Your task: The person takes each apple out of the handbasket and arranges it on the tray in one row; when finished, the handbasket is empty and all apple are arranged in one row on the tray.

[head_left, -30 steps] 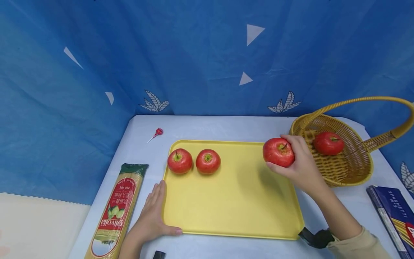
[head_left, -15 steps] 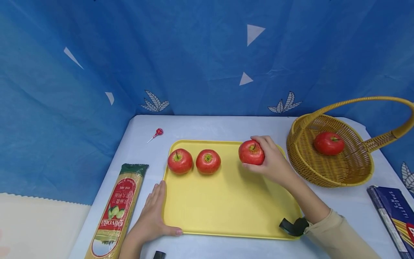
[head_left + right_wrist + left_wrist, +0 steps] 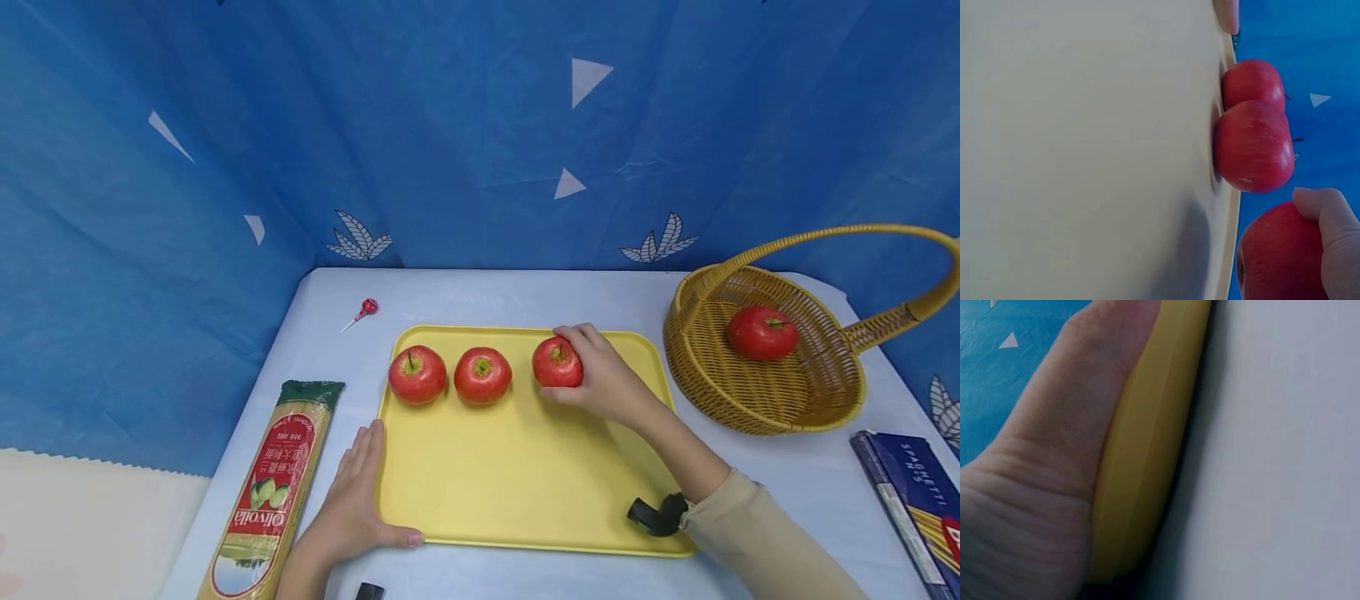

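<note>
My right hand (image 3: 600,379) grips a red apple (image 3: 557,362) between thumb and fingers, close over the back of the yellow tray (image 3: 525,483). Two more red apples stand on the tray to its left: a middle apple (image 3: 483,375) and a far-left apple (image 3: 417,374). In the right wrist view the held apple (image 3: 1282,256) appears beside the middle apple (image 3: 1254,147). My left hand (image 3: 356,492) rests with straight, spread fingers at the tray's front left corner. The left wrist view shows its thumb along the tray's yellow side (image 3: 1147,437).
A wicker basket (image 3: 682,333) with a tall handle stands at the right, one apple (image 3: 762,332) inside. A dark blue spaghetti box (image 3: 911,500) lies in front of it. At the left lie a spaghetti pack (image 3: 270,492) and a lollipop (image 3: 367,307). A blue curtain (image 3: 465,133) hangs behind.
My right hand has carried the apple leftward from near the basket and lowered it toward the tray, beside the other two apples. The left hand has stayed in place.
</note>
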A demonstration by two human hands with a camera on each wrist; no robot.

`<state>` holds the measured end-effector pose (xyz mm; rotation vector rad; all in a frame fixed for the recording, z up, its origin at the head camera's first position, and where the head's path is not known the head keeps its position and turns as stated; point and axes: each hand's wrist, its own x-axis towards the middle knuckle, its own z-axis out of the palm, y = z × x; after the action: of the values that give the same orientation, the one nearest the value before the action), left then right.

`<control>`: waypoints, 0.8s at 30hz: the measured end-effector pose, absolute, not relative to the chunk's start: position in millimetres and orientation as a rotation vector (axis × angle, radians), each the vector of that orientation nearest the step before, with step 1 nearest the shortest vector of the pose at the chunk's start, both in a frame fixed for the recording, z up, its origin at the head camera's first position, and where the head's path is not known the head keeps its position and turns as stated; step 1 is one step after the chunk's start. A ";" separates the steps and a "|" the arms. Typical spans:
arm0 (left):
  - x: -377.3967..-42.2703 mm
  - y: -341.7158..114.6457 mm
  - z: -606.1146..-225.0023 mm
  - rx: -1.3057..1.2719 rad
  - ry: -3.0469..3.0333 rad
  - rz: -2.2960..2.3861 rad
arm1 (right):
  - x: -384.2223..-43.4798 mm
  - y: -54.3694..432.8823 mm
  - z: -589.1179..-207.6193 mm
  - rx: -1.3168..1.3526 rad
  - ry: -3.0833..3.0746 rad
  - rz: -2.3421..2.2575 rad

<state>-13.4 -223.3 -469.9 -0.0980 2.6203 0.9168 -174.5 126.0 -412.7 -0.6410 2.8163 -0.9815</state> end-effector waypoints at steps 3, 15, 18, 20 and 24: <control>-13.6 -223.6 -470.0 -0.101 2.612 0.923 | -175.9 124.1 -415.8 -0.645 2.804 -0.958; -13.0 -224.6 -471.9 -0.099 2.618 0.923 | -177.8 118.8 -418.1 -0.629 2.760 -0.892; -13.1 -224.8 -471.8 -0.099 2.617 0.928 | -178.2 117.8 -419.6 -0.628 2.755 -0.877; -13.1 -224.9 -471.8 -0.101 2.614 0.932 | -178.6 117.1 -420.9 -0.615 2.748 -0.872; -13.2 -224.8 -471.7 -0.105 2.613 0.928 | -178.4 115.5 -422.5 -0.583 2.726 -0.867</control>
<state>-13.2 -224.8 -471.7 -0.1045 2.6129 0.9283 -178.4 115.5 -422.5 -0.5832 2.7261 -0.8670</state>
